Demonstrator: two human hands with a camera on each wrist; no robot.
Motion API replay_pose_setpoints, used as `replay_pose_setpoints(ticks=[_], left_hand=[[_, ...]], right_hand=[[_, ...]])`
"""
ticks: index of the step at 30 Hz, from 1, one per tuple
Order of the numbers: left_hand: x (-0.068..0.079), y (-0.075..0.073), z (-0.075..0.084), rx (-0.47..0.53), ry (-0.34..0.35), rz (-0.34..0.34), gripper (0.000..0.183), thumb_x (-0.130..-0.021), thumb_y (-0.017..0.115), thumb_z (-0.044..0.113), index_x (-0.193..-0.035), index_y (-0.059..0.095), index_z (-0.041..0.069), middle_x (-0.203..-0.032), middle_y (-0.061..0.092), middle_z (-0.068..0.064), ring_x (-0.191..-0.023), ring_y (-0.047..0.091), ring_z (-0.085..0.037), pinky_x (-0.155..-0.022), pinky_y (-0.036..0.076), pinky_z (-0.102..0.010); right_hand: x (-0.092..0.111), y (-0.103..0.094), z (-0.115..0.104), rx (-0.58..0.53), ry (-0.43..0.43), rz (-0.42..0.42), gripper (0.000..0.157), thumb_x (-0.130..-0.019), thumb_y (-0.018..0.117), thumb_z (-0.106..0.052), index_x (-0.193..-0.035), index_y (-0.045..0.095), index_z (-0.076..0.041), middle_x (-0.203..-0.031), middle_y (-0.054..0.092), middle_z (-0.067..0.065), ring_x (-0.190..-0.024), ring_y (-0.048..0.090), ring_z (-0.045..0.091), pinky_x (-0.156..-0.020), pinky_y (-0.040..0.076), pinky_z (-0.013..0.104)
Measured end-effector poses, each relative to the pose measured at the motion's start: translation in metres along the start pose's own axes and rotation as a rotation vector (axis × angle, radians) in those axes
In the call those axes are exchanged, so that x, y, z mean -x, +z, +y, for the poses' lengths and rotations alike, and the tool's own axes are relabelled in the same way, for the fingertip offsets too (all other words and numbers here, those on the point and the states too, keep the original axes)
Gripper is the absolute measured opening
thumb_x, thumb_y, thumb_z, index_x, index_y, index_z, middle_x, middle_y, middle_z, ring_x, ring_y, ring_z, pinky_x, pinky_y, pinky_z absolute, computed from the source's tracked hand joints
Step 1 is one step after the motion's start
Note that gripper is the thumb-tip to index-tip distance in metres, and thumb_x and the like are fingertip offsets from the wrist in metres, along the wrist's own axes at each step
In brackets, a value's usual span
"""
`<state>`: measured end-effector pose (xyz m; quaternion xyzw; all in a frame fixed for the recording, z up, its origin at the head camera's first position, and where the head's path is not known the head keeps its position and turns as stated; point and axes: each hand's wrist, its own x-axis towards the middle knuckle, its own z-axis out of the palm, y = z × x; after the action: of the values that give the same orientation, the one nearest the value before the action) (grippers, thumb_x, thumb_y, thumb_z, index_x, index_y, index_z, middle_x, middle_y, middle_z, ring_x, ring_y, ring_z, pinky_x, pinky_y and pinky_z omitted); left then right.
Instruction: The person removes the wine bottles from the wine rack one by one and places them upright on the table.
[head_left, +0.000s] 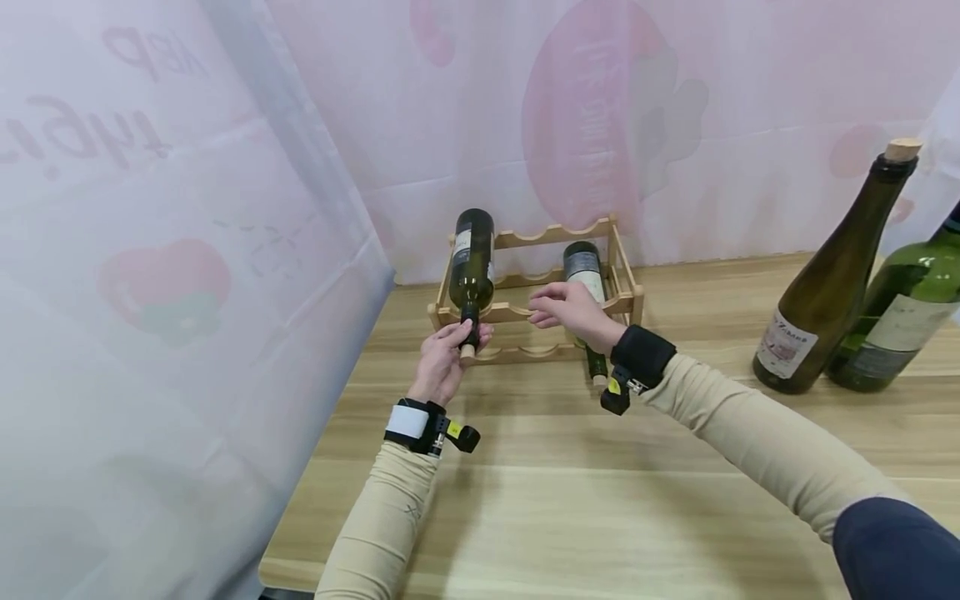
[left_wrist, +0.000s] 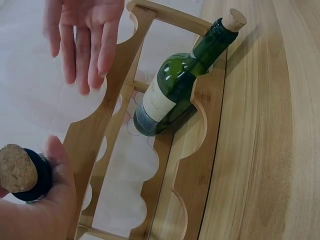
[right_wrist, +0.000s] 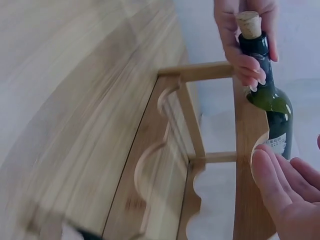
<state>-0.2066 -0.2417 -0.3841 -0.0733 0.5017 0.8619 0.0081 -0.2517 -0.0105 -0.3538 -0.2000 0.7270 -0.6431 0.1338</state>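
Observation:
A dark green wine bottle (head_left: 472, 262) lies in the upper left cradle of a wooden wine rack (head_left: 525, 312), its corked neck toward the front. My left hand (head_left: 442, 358) grips that neck just behind the cork (left_wrist: 17, 167). My right hand (head_left: 573, 312) is over the rack's front rail, right of this bottle, holding nothing; its fingers look extended in the left wrist view. Below it, a second green wine bottle (left_wrist: 160, 102) with a pale label rests in the lower tier at the right, corked neck jutting out past the front. In the head view my right hand partly hides it.
Two corked wine bottles stand upright on the wooden table (head_left: 585, 500) at the far right: a brown one (head_left: 817, 300) and a green one (head_left: 900, 325) cut off by the frame edge. A printed pale curtain (head_left: 465, 125) hangs behind the rack and along the left.

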Motion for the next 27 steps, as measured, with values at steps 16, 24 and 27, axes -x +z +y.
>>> replay_pose_setpoints(ticks=[16, 24, 27], left_hand=[[0.016, 0.008, 0.007, 0.028, 0.009, 0.009, 0.008, -0.096, 0.057, 0.006, -0.094, 0.059, -0.002, -0.091, 0.072, -0.017, -0.085, 0.073, -0.022, -0.076, 0.059, -0.027], [0.027, 0.019, 0.009, 0.03, 0.014, -0.008, 0.007, -0.096, 0.056, 0.004, -0.095, 0.059, -0.002, -0.095, 0.071, -0.019, -0.085, 0.072, -0.022, -0.079, 0.059, -0.028], [0.031, 0.023, 0.008, 0.036, 0.021, -0.02, 0.008, -0.096, 0.055, 0.003, -0.092, 0.058, -0.003, -0.092, 0.071, -0.018, -0.083, 0.072, -0.021, -0.077, 0.059, -0.028]], right_hand=[[-0.015, 0.013, -0.005, -0.288, 0.141, -0.061, 0.043, -0.103, 0.042, -0.012, -0.138, 0.04, 0.012, -0.141, 0.044, 0.033, -0.13, 0.045, 0.047, -0.111, 0.038, 0.051], [-0.018, 0.013, -0.008, -0.331, 0.164, -0.054, 0.045, -0.103, 0.042, -0.014, -0.14, 0.037, 0.011, -0.142, 0.044, 0.032, -0.132, 0.045, 0.043, -0.109, 0.041, 0.046], [-0.02, 0.014, -0.009, -0.342, 0.174, -0.041, 0.049, -0.103, 0.044, -0.019, -0.143, 0.035, 0.009, -0.141, 0.046, 0.03, -0.131, 0.046, 0.042, -0.108, 0.042, 0.045]])
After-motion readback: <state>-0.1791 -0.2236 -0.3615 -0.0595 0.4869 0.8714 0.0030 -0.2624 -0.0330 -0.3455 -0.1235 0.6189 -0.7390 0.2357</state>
